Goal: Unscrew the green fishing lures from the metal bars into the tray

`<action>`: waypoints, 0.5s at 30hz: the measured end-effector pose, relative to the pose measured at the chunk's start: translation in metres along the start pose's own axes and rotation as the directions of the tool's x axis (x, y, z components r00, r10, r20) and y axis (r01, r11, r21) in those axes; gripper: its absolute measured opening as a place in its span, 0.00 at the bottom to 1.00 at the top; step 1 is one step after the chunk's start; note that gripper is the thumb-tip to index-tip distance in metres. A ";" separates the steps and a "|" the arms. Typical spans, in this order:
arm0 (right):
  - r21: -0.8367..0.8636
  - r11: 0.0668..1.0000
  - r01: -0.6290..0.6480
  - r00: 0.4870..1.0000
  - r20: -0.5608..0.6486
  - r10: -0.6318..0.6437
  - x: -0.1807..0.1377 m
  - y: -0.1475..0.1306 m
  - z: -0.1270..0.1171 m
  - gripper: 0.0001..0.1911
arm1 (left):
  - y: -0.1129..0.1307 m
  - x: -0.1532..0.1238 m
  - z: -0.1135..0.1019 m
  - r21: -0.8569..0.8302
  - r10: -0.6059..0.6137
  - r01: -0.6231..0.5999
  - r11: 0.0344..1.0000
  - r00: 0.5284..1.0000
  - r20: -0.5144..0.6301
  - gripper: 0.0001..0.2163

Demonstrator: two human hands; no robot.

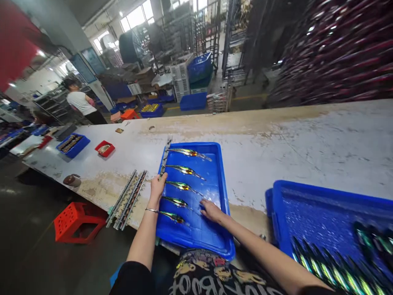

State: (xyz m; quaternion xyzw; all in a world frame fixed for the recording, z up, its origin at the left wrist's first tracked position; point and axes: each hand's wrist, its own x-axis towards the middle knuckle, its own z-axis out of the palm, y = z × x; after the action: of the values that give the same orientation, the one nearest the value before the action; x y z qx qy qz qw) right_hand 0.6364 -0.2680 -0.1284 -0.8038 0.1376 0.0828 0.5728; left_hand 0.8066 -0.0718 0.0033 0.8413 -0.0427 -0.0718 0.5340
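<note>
A blue tray (pixel 215 180) lies in front of me on the table. Several shiny green-gold fishing lures (pixel 181 185) are in it, side by side, their clear lips pointing right. Their left ends meet a metal bar (pixel 166 157) running along the tray's left edge. My left hand (pixel 158 185) is closed around this bar near its middle. Over the tray, my right hand (pixel 212 211) is beside the lip ends of the middle lures, its fingers slightly bent and apart. Whether its fingertips touch a lip is unclear.
More metal bars (pixel 130 198) lie left of the tray. At right stands another blue tray (pixel 319 192) with dark green lures. Farther left are a red box (pixel 105 148) and a blue bin (pixel 73 145). A red stool (pixel 78 221) is below; a person (pixel 82 102) stands beyond.
</note>
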 end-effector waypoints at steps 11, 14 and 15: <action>0.138 0.981 0.138 0.958 0.233 -0.168 -0.021 -0.014 0.034 0.10 | 0.013 -0.009 0.004 -0.185 -0.063 0.066 0.981 0.998 0.024 0.26; 0.165 0.979 0.119 0.934 0.315 -0.166 -0.026 -0.013 0.034 0.06 | 0.019 -0.011 0.006 -0.203 -0.063 0.070 0.977 0.997 0.041 0.26; 0.175 0.979 0.109 0.925 0.343 -0.165 -0.027 -0.013 0.035 0.05 | 0.020 -0.011 0.006 -0.201 -0.059 0.066 0.977 0.997 0.043 0.26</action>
State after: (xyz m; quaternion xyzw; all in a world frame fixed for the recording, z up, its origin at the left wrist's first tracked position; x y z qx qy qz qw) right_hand 0.6154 -0.2280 -0.1201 -0.7371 -0.0191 0.1758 0.6523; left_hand 0.7952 -0.0843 0.0195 0.7821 -0.0184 -0.1079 0.6135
